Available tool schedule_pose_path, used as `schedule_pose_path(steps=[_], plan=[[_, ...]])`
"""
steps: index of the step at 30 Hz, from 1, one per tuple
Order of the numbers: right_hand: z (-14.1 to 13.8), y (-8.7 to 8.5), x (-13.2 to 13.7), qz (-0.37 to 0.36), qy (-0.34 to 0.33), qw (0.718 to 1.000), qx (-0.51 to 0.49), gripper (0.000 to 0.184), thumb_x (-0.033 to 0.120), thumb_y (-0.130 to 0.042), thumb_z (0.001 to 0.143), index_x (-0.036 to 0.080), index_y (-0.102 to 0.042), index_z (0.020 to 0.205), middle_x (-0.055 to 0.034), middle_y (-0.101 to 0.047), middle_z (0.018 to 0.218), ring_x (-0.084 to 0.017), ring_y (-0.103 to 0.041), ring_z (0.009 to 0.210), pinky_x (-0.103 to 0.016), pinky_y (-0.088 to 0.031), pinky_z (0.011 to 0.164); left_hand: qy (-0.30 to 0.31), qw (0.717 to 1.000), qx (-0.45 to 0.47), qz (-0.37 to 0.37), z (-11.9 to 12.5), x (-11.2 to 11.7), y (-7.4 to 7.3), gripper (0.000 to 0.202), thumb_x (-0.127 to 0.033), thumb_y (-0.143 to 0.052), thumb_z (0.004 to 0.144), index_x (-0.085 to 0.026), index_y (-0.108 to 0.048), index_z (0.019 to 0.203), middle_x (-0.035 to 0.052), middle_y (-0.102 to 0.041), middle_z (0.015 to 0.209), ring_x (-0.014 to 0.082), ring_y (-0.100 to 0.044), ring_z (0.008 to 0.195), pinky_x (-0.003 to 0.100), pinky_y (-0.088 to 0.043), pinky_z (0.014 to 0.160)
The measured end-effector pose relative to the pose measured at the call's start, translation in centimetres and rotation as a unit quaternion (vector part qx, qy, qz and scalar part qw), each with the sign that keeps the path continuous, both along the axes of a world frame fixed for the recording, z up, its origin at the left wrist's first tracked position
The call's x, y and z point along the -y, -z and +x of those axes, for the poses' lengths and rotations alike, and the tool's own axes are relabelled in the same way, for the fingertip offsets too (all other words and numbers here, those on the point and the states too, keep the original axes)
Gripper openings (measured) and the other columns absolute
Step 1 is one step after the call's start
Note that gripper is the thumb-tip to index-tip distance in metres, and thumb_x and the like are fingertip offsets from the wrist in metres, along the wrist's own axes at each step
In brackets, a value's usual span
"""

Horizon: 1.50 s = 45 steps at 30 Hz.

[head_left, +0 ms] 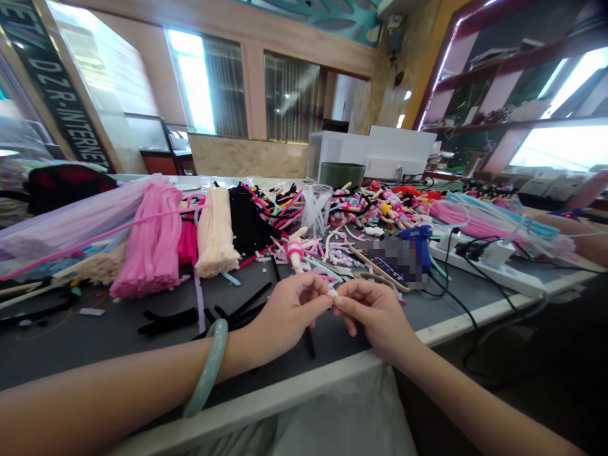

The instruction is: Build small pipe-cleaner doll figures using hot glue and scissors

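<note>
Over the table's front part, my left hand (297,310) and my right hand (373,313) meet fingertip to fingertip. Both are closed in a pinch on a small cream-coloured piece (333,295), mostly covered by the fingers; its exact kind cannot be made out. Just beyond my left hand lies a small doll figure (295,250) of cream and pink pipe cleaners. Black pipe cleaners (171,320) lie to the left of that hand. A phone (392,263), partly blurred out, rests behind my right hand, with a blue glue gun (418,244) beside it.
Bundles of pink (149,247), cream (216,234) and black pipe cleaners (249,221) stand at the left. Short lilac offcuts (344,253) and a pile of small dolls (389,209) lie farther back. A power strip (489,266) with trailing cables (456,297) runs along the right.
</note>
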State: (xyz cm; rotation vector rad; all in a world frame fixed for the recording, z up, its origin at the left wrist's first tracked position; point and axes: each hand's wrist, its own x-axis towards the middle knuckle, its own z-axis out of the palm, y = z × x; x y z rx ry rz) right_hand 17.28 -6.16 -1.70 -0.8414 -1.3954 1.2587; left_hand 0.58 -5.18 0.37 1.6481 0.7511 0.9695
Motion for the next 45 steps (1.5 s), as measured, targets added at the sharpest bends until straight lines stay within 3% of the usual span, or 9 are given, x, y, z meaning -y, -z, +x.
schedule_pose_path(steps=[10,20,31,45], plan=[[0.01,-0.32,0.43,0.023,0.013,0.999,0.036,0.016,0.03,-0.066,0.078,0.015,-0.063,0.075,0.0018,-0.062,0.063,-0.004,-0.045,0.04,-0.019,-0.033,0.039,-0.009,1.0,0.009,-0.007,0.03,-0.04,-0.02,0.013,-0.025,-0.057,0.08,-0.015,-0.052,0.075,-0.004,-0.051,0.065,0.0055,-0.042,0.051,0.017,-0.035,0.046],[-0.15,-0.07,0.4,0.044,-0.016,0.996,0.078,0.021,0.032,-0.05,0.089,0.018,-0.051,0.074,0.0069,-0.047,0.05,-0.006,-0.043,0.042,-0.019,-0.032,0.043,-0.01,0.999,-0.035,0.037,0.1,-0.11,0.61,0.018,-0.033,-0.057,0.082,-0.015,-0.055,0.08,-0.0023,-0.051,0.069,0.0078,-0.043,0.058,0.019,-0.033,0.049],[-0.17,-0.4,0.44,0.017,0.018,0.997,0.067,0.023,0.037,-0.063,0.078,0.016,-0.059,0.076,0.0019,-0.058,0.063,-0.006,-0.044,0.043,-0.019,-0.036,0.041,-0.021,0.997,-0.05,0.047,-0.16,-0.25,0.39,0.017,-0.03,-0.053,0.083,-0.015,-0.052,0.075,-0.0034,-0.049,0.066,0.0072,-0.043,0.053,0.019,-0.036,0.048],[-0.14,-0.64,0.46,0.048,0.026,0.994,0.096,0.023,0.038,-0.058,0.082,0.017,-0.055,0.071,0.0045,-0.052,0.059,-0.006,-0.045,0.043,-0.02,-0.035,0.043,-0.001,0.999,-0.035,0.034,0.01,-0.09,0.26,0.024,-0.037,-0.054,0.084,-0.015,-0.052,0.077,-0.0029,-0.051,0.066,0.0064,-0.044,0.051,0.019,-0.035,0.046]])
